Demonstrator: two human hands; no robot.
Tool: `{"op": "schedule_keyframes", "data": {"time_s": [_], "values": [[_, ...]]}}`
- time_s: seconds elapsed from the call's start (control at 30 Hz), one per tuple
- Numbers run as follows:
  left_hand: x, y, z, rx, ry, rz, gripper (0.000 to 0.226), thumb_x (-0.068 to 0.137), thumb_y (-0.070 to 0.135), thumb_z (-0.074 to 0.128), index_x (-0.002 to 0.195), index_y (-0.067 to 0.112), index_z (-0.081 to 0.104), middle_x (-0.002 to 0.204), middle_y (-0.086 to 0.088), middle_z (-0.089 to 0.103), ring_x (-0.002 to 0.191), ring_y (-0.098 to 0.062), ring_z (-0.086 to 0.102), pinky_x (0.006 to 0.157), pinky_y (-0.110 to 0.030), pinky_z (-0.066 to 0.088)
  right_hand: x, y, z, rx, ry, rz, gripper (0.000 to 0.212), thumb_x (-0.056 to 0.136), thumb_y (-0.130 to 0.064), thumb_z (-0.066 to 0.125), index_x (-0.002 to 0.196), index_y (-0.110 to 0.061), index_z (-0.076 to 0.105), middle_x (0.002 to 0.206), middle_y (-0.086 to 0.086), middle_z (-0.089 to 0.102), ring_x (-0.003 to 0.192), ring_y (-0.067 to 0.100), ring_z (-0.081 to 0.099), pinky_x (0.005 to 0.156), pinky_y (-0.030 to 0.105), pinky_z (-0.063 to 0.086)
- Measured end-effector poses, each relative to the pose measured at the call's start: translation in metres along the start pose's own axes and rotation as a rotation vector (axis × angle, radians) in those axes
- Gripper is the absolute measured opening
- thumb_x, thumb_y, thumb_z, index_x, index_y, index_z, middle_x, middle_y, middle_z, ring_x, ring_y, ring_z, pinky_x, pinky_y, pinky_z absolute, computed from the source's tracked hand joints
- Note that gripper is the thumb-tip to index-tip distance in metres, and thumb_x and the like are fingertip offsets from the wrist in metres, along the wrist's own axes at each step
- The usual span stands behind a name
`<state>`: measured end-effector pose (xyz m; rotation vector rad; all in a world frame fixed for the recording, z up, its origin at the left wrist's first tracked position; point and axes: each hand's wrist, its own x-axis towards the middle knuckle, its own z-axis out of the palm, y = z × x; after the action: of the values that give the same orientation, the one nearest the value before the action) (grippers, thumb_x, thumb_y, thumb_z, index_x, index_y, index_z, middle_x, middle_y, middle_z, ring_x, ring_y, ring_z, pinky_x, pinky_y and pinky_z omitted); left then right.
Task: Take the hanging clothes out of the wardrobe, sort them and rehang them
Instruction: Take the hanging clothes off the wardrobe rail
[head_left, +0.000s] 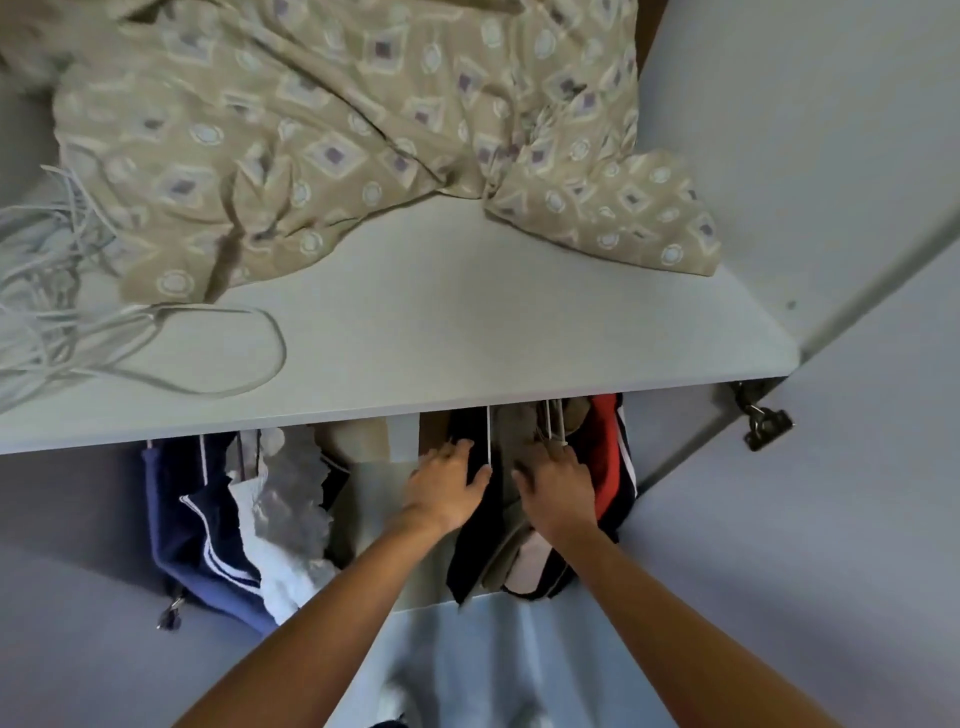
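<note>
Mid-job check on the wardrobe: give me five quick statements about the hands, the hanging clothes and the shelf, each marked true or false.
1. Both hands reach into the right group of hanging clothes. True: the left hand and right hand are on either side of an olive garment.
2. The shelf holds only folded towels. False: a patterned beige cloth and a white cord lie on it.
3. A red garment hangs right of the right hand. True.
4. The blue jacket with white stripes is in the left hand. False: it hangs untouched at far left.
5. The rail is bare. False: clothes hang in two groups.
</note>
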<state>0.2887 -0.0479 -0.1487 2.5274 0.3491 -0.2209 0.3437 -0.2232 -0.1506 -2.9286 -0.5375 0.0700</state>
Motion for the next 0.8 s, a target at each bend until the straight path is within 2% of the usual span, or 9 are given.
{"op": "schedule_keyframes", "data": {"time_s": [0.13, 0.27, 0.4, 0.47, 0.57, 0.7, 0.77, 0.8], "values": [[0.024, 0.008, 0.008, -0.031, -0.027, -0.023, 0.048, 0.105, 0.051, 0.049, 0.141, 0.019, 0.051, 0.138, -0.012, 0.062, 0.127, -0.034, 0.058, 0.095, -0.040, 0.050, 0.007, -0.004, 0.000, -0.038, -0.025, 0.035, 0.036, 0.093, -0.041, 0.067, 0.124, -0.022, 0.065, 0.127, 0.006, 0.063, 0.118, 0.028, 0.056, 0.086, 0.042, 0.054], [0.038, 0.008, 0.014, -0.029, -0.051, -0.019, 0.041, 0.102, 0.048, 0.056, 0.132, 0.020, 0.055, 0.131, -0.009, 0.063, 0.122, -0.033, 0.062, 0.090, -0.038, 0.050, 0.010, 0.000, 0.002, -0.016, -0.006, 0.104, 0.049, 0.084, -0.029, 0.078, 0.127, -0.016, 0.059, 0.121, 0.008, 0.065, 0.108, 0.030, 0.060, 0.081, 0.042, 0.055], [0.045, 0.004, 0.021, -0.069, -0.033, -0.016, 0.020, 0.101, 0.028, 0.057, 0.117, 0.016, 0.055, 0.121, -0.011, 0.066, 0.112, -0.035, 0.065, 0.085, -0.039, 0.049, 0.010, 0.008, 0.005, -0.060, -0.014, 0.149, 0.056, 0.078, -0.017, 0.073, 0.130, -0.015, 0.055, 0.117, 0.008, 0.066, 0.107, 0.029, 0.058, 0.083, 0.041, 0.051], [0.044, -0.002, 0.025, -0.164, 0.001, -0.047, 0.013, 0.101, 0.016, 0.054, 0.113, 0.015, 0.056, 0.116, -0.012, 0.065, 0.105, -0.035, 0.065, 0.082, -0.037, 0.048, 0.010, 0.011, 0.003, -0.107, -0.070, 0.131, 0.061, 0.077, -0.020, 0.073, 0.134, -0.014, 0.054, 0.122, 0.008, 0.065, 0.114, 0.029, 0.054, 0.089, 0.041, 0.046], [0.036, -0.013, 0.025, -0.274, 0.047, -0.099, 0.014, 0.101, 0.011, 0.048, 0.106, 0.022, 0.056, 0.102, -0.009, 0.066, 0.094, -0.036, 0.064, 0.076, -0.036, 0.048, 0.007, 0.005, 0.001, -0.111, -0.103, 0.142, 0.055, 0.078, -0.027, 0.072, 0.129, -0.014, 0.056, 0.121, 0.008, 0.063, 0.117, 0.030, 0.051, 0.091, 0.042, 0.042], [0.024, -0.031, 0.016, -0.360, 0.077, -0.149, 0.022, 0.098, 0.008, 0.049, 0.089, 0.027, 0.052, 0.084, -0.005, 0.067, 0.080, -0.035, 0.064, 0.076, -0.041, 0.054, -0.005, -0.012, 0.001, 0.130, -0.066, 0.198, 0.043, 0.077, -0.022, 0.055, 0.120, -0.011, 0.055, 0.114, 0.009, 0.066, 0.108, 0.031, 0.063, 0.087, 0.040, 0.047], [0.015, -0.036, 0.011, -0.427, 0.127, -0.158, 0.018, 0.102, 0.014, 0.051, 0.088, 0.027, 0.053, 0.078, -0.005, 0.066, 0.075, -0.033, 0.063, 0.074, -0.041, 0.053, -0.011, -0.019, 0.000, 0.365, -0.065, 0.255, 0.034, 0.081, -0.013, 0.055, 0.115, -0.008, 0.053, 0.114, 0.012, 0.063, 0.105, 0.035, 0.065, 0.080, 0.039, 0.050], [0.009, -0.036, 0.007, -0.454, 0.158, -0.157, 0.017, 0.104, 0.019, 0.051, 0.089, 0.025, 0.054, 0.075, -0.006, 0.065, 0.072, -0.032, 0.062, 0.072, -0.041, 0.052, -0.012, -0.022, 0.000, 0.465, -0.067, 0.292, 0.028, 0.082, -0.009, 0.054, 0.110, -0.006, 0.054, 0.115, 0.014, 0.061, 0.109, 0.037, 0.062, 0.082, 0.039, 0.049]]}}
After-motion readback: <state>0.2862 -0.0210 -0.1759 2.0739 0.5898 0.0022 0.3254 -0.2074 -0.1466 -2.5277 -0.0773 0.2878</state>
